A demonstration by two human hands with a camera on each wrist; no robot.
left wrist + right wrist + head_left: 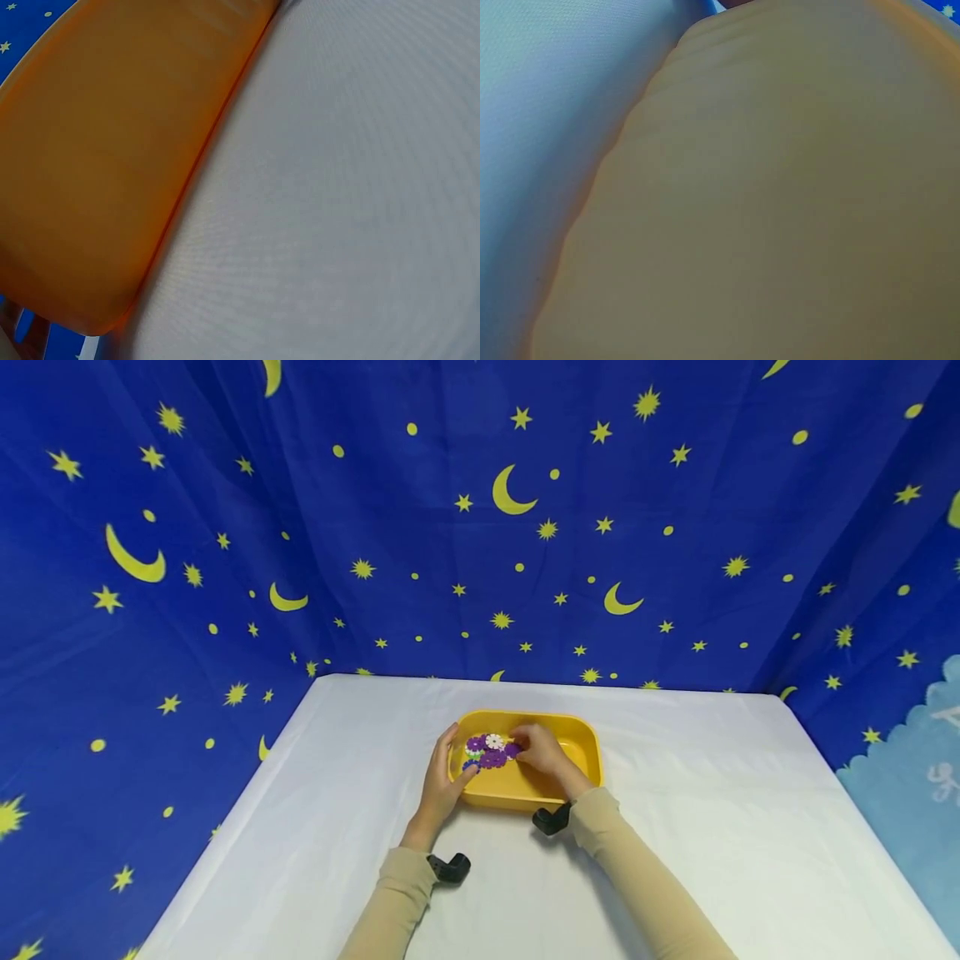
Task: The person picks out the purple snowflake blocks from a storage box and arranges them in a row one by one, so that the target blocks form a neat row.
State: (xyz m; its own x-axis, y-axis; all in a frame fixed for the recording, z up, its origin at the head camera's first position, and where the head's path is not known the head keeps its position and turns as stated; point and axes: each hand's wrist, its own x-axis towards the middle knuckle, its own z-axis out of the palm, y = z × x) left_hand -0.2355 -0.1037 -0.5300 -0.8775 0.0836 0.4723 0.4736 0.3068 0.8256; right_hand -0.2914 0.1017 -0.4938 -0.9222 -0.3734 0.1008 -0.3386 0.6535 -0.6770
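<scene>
A yellow plastic tub [555,783] with rounded corners stands on the table in the head view. My left hand [437,789] holds its left end, fingers along the outside and thumb over the rim near the pieces. In the tub's left half lies a cluster of notched interlocking discs, purple [492,759], white [493,741], blue and green. My right hand [543,752] reaches inside from the front right, and its fingertips pinch a purple disc [512,750] at the cluster's right side. Whether that disc is joined to the others is too small to tell.
A white cloth covers the table [690,793]. Blue curtains [420,527] with yellow moons and stars stand behind and at both sides. Each wrist bears a black camera mount [450,868]. Blurred surfaces fill much of both wrist views, hiding the fingers' work.
</scene>
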